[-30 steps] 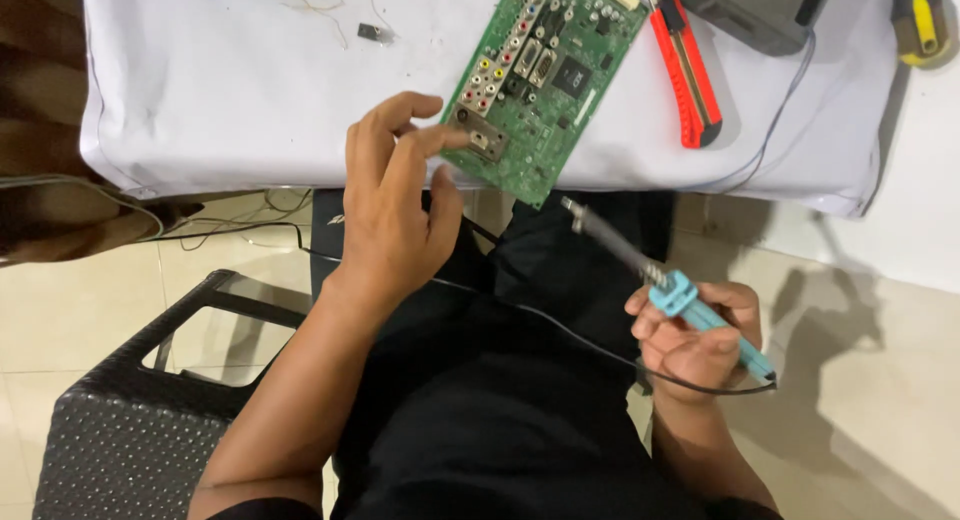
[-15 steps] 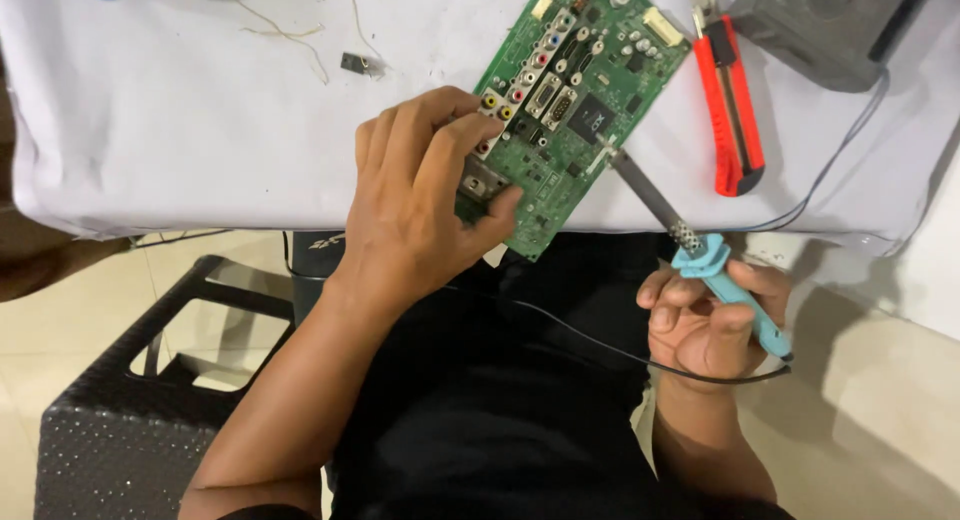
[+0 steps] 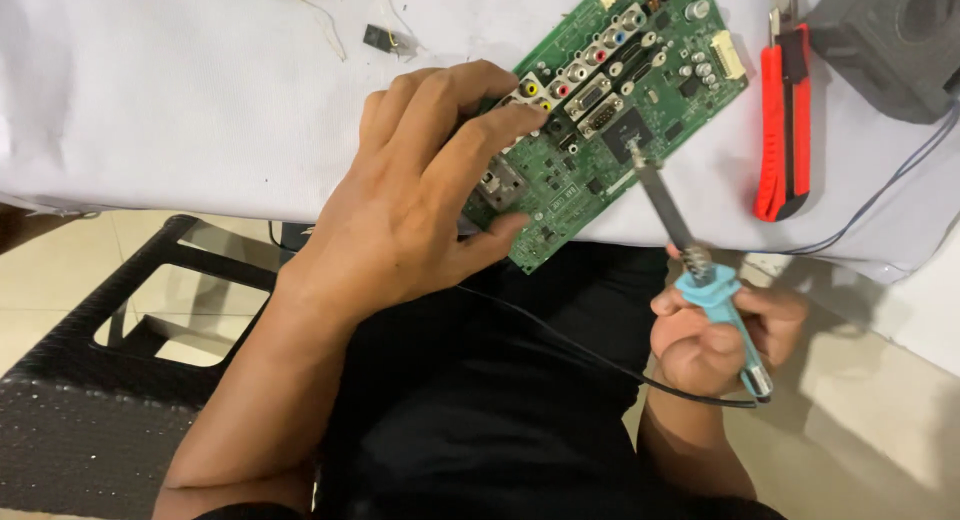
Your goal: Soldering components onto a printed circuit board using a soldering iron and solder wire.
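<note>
The green circuit board (image 3: pixel 610 110) lay tilted on the white-covered tabletop (image 3: pixel 150 100), its near corner hanging over the edge toward my lap. To solder cleanly here, I judged the board had to be pinned flat and the iron's tip kept on 1 spot beside the black chip. My left hand (image 3: pixel 420 210) pressed down on the board's near end, fingers (image 3: pixel 500 130) spread apart across the connectors and thumb against its edge. My right hand (image 3: pixel 715 330) was wrapped tight on the blue-handled soldering iron (image 3: pixel 690 250), tip touching the board. A red utility knife (image 3: pixel 785 120) lay just beside.
</note>
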